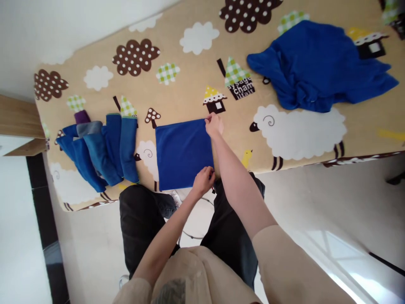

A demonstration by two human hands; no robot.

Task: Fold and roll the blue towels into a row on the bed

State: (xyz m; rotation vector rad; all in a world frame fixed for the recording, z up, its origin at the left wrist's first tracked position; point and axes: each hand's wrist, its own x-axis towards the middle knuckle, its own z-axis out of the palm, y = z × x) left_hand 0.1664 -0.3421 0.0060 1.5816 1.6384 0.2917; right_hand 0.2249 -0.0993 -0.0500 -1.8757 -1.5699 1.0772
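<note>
A flat blue cloth lies spread out near the front edge of the covered surface, in front of my knees. My right hand pinches its far right corner. At the near right corner, my left hand has its fingers curled closed on the cloth's edge. Several rolled cloths, mostly blue with one grey and one purple end, lie side by side to the left. On the right is a crumpled heap of blue cloth, touched by neither hand.
The patterned beige cover with sheep, clouds and houses stretches across the view. A wooden piece stands at the left edge. My knees in dark trousers are against the front edge.
</note>
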